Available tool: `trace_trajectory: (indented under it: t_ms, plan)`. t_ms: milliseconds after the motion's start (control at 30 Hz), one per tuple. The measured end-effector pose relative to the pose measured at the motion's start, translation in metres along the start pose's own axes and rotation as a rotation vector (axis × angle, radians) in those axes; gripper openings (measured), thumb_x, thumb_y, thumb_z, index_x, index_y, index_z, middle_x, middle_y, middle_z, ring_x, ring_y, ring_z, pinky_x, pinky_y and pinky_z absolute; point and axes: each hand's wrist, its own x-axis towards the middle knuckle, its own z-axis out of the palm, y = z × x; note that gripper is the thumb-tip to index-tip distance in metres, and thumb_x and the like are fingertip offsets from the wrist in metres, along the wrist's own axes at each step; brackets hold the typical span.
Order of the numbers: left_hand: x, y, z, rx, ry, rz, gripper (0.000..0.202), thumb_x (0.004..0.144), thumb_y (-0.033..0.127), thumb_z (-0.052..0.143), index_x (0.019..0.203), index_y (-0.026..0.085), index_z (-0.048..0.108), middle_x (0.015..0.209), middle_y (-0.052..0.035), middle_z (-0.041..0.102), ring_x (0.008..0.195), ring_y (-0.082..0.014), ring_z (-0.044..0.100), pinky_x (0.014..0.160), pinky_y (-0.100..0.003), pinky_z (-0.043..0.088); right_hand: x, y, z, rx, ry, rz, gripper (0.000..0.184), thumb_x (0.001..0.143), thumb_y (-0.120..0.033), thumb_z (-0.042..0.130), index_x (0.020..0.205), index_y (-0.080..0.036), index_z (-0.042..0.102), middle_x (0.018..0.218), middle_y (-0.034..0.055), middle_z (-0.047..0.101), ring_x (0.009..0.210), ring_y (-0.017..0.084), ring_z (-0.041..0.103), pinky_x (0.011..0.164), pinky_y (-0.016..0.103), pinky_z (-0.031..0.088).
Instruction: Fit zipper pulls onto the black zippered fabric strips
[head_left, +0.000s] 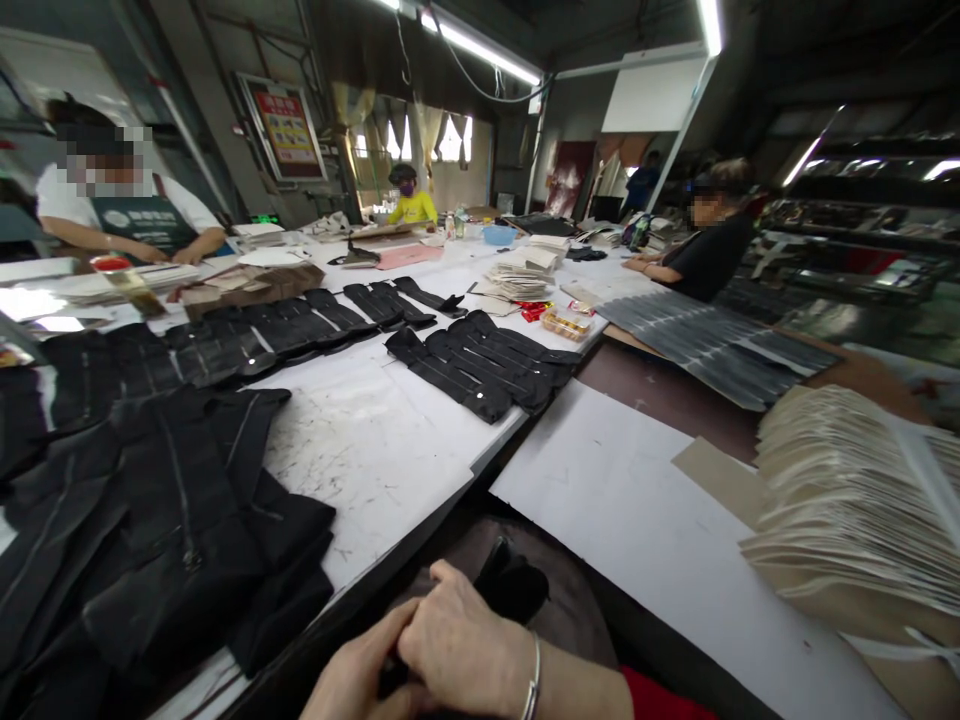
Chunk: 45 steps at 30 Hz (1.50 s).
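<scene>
Looks like mid-handling of a black fabric piece (521, 588) just past the curled right hand (466, 640), with the curled left hand (360, 672) right alongside, but can't tell if actually gripping with either, so probably calls for a steady two-handed hold next.

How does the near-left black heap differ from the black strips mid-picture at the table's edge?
Size: the heap fills far more of the view than the strips.
Arrangement: the heap lies loosely stacked, corners jutting; the strips overlap in a row.
Detail: a zipper pull shows on the heap; the strips show a small pale spot.
Both are black and lie on the white tabletop.
</scene>
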Motion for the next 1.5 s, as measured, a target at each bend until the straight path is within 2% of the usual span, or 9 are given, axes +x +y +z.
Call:
trace_trajectory:
  t_ms: [100, 267, 433, 633, 833, 1033, 1200, 1367, 1500]
  plan:
    - [0.022, 0.014, 0.015, -0.056, -0.135, 0.048, 0.03, 0.074, 0.018, 0.071, 0.103, 0.025, 0.074, 0.094, -0.0002, 0.078, 0.084, -0.0244, 0.069, 0.08, -0.026, 0.052, -0.016, 0.005, -0.015, -0.042, 0.058, 0.093, 0.011, 0.081, -0.024, 0.073, 0.075, -0.015, 0.07, 0.072, 0.0057, 0.074, 0.073, 0.023, 0.067, 0.103, 0.049, 0.035]
    - [0.02, 0.008, 0.006, 0.04, -0.195, 0.056, 0.018, 0.079, 0.019, 0.066, 0.095, 0.023, 0.074, 0.085, 0.0015, 0.076, 0.081, -0.0212, 0.068, 0.076, -0.024, 0.049, -0.058, 0.041, -0.037, 0.069, 0.224, 0.263, 0.016, 0.081, -0.033, 0.075, 0.081, -0.019, 0.068, 0.085, 0.0048, 0.073, 0.1, 0.027, 0.06, 0.111, 0.055, 0.024]
    - [0.015, -0.003, 0.006, 0.091, -0.192, 0.113, 0.022, 0.082, 0.018, 0.063, 0.101, 0.024, 0.074, 0.094, 0.0002, 0.076, 0.088, -0.0209, 0.068, 0.082, -0.026, 0.049, -0.07, 0.059, -0.036, 0.484, 0.27, 0.375, 0.01, 0.081, -0.018, 0.073, 0.091, -0.02, 0.071, 0.091, 0.0019, 0.072, 0.092, 0.02, 0.063, 0.089, 0.033, 0.046]
    - [0.029, -0.009, 0.026, 0.15, -0.081, 0.151, 0.015, 0.087, 0.028, 0.065, 0.097, 0.024, 0.075, 0.094, -0.0024, 0.076, 0.087, -0.0211, 0.068, 0.081, -0.026, 0.048, -0.067, 0.055, -0.022, 0.649, 0.408, 0.419, 0.023, 0.076, -0.004, 0.07, 0.092, -0.02, 0.065, 0.092, 0.0004, 0.068, 0.088, 0.018, 0.062, 0.08, 0.028, 0.046]
    - [0.038, 0.003, 0.035, 0.14, -0.029, 0.213, 0.024, 0.091, 0.035, 0.059, 0.081, 0.021, 0.075, 0.074, -0.0024, 0.071, 0.071, -0.0177, 0.063, 0.066, -0.023, 0.045, -0.072, 0.055, -0.016, 0.755, 0.544, 0.376, 0.023, 0.076, 0.0, 0.066, 0.078, -0.02, 0.056, 0.102, 0.0019, 0.066, 0.099, 0.018, 0.062, 0.088, 0.029, 0.045]
    - [0.034, 0.01, 0.033, 0.054, -0.038, 0.203, 0.024, 0.091, 0.036, 0.059, 0.081, 0.022, 0.076, 0.078, -0.0032, 0.072, 0.075, -0.0187, 0.064, 0.071, -0.024, 0.047, -0.069, 0.053, -0.018, 0.789, 0.559, 0.386, 0.024, 0.079, 0.001, 0.061, 0.071, -0.02, 0.052, 0.096, 0.0029, 0.068, 0.094, 0.018, 0.064, 0.086, 0.031, 0.047]
    - [0.043, 0.017, 0.041, -0.054, 0.052, 0.2, 0.023, 0.09, 0.038, 0.059, 0.082, 0.022, 0.074, 0.079, -0.0032, 0.07, 0.075, -0.0192, 0.061, 0.072, -0.026, 0.046, -0.065, 0.051, -0.018, 0.769, 0.582, 0.349, 0.023, 0.079, 0.0, 0.062, 0.073, -0.021, 0.054, 0.097, 0.003, 0.068, 0.094, 0.019, 0.065, 0.085, 0.032, 0.049]
    - [0.048, 0.022, 0.042, -0.125, 0.151, 0.162, 0.027, 0.086, 0.037, 0.061, 0.067, 0.019, 0.066, 0.065, 0.0001, 0.059, 0.064, -0.0163, 0.053, 0.062, -0.025, 0.041, -0.069, 0.054, -0.008, 0.688, 0.758, 0.338, 0.027, 0.075, 0.001, 0.066, 0.086, -0.022, 0.056, 0.122, 0.0057, 0.064, 0.122, 0.023, 0.055, 0.103, 0.039, 0.045]
    - [0.046, 0.025, 0.037, -0.184, 0.146, 0.125, 0.026, 0.083, 0.039, 0.062, 0.068, 0.018, 0.066, 0.065, 0.0003, 0.058, 0.064, -0.0163, 0.052, 0.062, -0.025, 0.041, -0.072, 0.056, 0.001, 0.522, 0.951, 0.272, 0.027, 0.079, -0.002, 0.065, 0.093, -0.024, 0.06, 0.114, 0.0061, 0.065, 0.124, 0.025, 0.052, 0.103, 0.044, 0.046]
